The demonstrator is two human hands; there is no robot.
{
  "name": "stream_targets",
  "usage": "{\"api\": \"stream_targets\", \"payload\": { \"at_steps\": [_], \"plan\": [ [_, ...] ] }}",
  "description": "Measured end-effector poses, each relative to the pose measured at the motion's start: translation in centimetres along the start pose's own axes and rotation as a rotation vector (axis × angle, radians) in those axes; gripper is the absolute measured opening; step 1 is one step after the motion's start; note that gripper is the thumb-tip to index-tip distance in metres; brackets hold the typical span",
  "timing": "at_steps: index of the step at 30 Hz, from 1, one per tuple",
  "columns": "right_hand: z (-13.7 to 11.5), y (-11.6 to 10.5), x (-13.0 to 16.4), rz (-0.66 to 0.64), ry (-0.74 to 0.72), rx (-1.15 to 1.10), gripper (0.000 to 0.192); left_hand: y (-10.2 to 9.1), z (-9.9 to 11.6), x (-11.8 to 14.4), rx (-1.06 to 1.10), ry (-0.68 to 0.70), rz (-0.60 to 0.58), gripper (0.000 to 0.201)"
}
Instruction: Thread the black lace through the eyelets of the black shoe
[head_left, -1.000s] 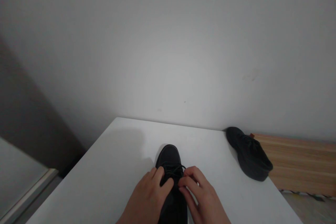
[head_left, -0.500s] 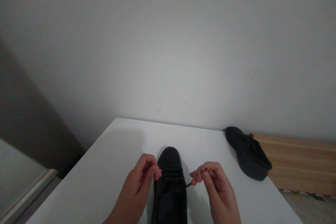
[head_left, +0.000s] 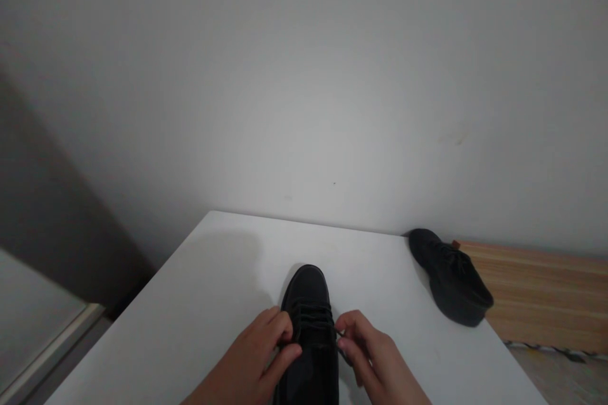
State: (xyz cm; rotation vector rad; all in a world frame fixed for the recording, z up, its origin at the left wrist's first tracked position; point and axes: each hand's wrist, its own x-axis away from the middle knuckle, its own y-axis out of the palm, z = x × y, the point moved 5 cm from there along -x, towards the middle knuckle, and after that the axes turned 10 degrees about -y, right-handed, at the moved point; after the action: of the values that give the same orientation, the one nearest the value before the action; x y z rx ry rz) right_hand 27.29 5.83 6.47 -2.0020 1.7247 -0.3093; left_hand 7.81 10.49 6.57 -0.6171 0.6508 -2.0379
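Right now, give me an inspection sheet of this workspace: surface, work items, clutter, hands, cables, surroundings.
Surface: white table, set against the wall.
Work items: black lace-up shoe, toe pointing away, laces between the hands.
Clutter: second black shoe at the table's far right edge.
Hands: left hand pinching at the laces on the left side; right hand pinching a lace on the right side.
Cables: nothing seen.
Surroundings: plain grey wall; wooden board to the right.

We lose the heel of the near black shoe (head_left: 308, 329) below the bottom edge. Its laces (head_left: 311, 318) blur into dark; both hands' fingers (head_left: 285, 335) hide the lace ends.
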Motion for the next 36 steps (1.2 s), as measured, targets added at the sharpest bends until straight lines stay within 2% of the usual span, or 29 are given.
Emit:
{"api": "stream_targets", "payload": {
  "at_steps": [3, 6, 10, 13, 18, 21, 25, 29, 31, 36],
  "plan": [
    [0.3, 0.2, 0.2, -0.060, 0.057, -0.059, 0.019, -0.4, 0.0, 0.2, 0.038, 0.031, -0.015, 0.013],
    [0.3, 0.2, 0.4, -0.116, 0.074, -0.015, 0.020, -0.7, 0.0, 0.4, 0.091, 0.056, 0.006, 0.017],
    [-0.7, -0.3, 0.4, -0.057, -0.058, 0.077, 0.014, -0.7, -0.1, 0.6, 0.194, 0.052, 0.033, 0.015],
    [-0.9, -0.2, 0.4, -0.016, -0.110, -0.008, 0.011, -0.5, -0.3, 0.8, 0.253, 0.027, 0.052, 0.015],
    [0.2, 0.3, 0.9, 0.078, -0.017, -0.155, 0.014, -0.3, -0.6, 1.0, 0.301, -0.070, 0.039, 0.016],
    [0.4, 0.5, 1.2, 0.103, 0.003, -0.194, 0.015, 0.0, -0.4, 1.1, 0.331, -0.070, 0.030, 0.023],
    [0.0, 0.4, 1.4, 0.078, 0.045, -0.236, 0.018, 0.4, 0.0, 1.0, 0.277, -0.039, 0.017, 0.030],
    [-0.4, 0.4, 1.3, -0.035, 0.099, -0.283, 0.020, 0.8, 0.3, 1.0, 0.208, -0.018, -0.048, 0.032],
    [-0.4, 0.5, 1.2, -0.058, 0.104, -0.295, 0.020, 0.6, 0.3, 1.1, 0.237, -0.021, -0.029, 0.031],
    [0.0, 0.5, 1.0, 0.028, 0.087, -0.250, 0.030, -0.9, 0.6, 1.2, 0.264, 0.051, 0.087, 0.021]
  ]
}}
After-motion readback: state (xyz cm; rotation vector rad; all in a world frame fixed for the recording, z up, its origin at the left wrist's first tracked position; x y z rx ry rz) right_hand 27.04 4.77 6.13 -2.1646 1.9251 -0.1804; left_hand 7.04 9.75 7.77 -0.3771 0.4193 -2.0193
